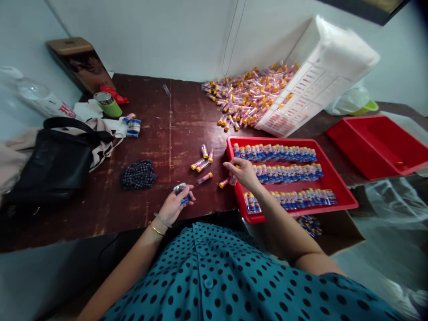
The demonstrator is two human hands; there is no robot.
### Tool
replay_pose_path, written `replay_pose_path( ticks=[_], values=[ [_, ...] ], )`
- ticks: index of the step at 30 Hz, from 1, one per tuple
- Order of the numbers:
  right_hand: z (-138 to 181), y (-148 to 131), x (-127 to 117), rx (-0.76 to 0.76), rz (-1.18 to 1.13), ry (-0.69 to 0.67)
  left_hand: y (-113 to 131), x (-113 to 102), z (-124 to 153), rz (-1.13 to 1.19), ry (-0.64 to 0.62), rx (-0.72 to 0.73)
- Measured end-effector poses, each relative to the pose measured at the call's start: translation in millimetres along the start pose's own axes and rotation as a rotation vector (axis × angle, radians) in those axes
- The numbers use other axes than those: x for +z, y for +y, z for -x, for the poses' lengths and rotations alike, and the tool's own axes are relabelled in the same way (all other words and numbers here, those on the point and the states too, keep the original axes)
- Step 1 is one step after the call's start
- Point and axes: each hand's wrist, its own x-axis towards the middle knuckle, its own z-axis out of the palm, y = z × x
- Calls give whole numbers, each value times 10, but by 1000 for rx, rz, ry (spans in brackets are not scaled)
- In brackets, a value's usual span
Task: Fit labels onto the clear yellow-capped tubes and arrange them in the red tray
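My left hand (174, 206) is closed around small clear, blue-printed plastic pieces (180, 189), possibly wrapper sleeves, near the table's front edge. My right hand (246, 173) is at the left rim of a red tray (347, 203), its fingers closed on a small clear tube (233, 180) with a yellow end. Most of that tube is hidden by the fingers. In the tray stand three rows of blue-labelled, yellow-capped tubes (290, 174). Between my hands lie several loose tubes (204, 178) with pink contents and yellow or orange caps.
A large heap of yellow-capped tubes (254, 96) spills from a tipped white basket (301, 100) at the back. A second red bin (384, 147) stands right. Dark checked cloth (138, 174), a black bag (53, 160) and a green-based jar (109, 105) lie left. A carton (341, 232) is below the tray.
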Motion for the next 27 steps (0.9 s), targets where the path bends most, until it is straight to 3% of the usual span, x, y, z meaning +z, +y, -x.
replay_pose_path(
  ticks=[4, 6, 9, 12, 15, 18, 22, 27],
  values=[
    [-190, 68, 316, -211, 353, -281, 4, -8, -97, -28, 15, 9],
    [-293, 105, 485, -226, 525, -383, 20, -11, -136, -38, 26, 18],
    [-380, 140, 613, -197, 584, -438, 74, -26, -157, -17, 18, 4],
    [-356, 121, 584, -196, 413, -500, 125, -43, -156, 10, 20, -25],
    [-245, 38, 488, -147, -45, -601, 140, -15, -172, -7, 93, 5],
    [-129, -65, 397, -144, -290, -545, 145, 84, -197, 13, 139, 56],
    [-78, -160, 326, -274, -217, -329, 180, 284, -197, 55, 120, 80],
    [-92, -255, 331, -365, -100, -320, 212, 460, -171, 33, 82, 112]
  ],
)
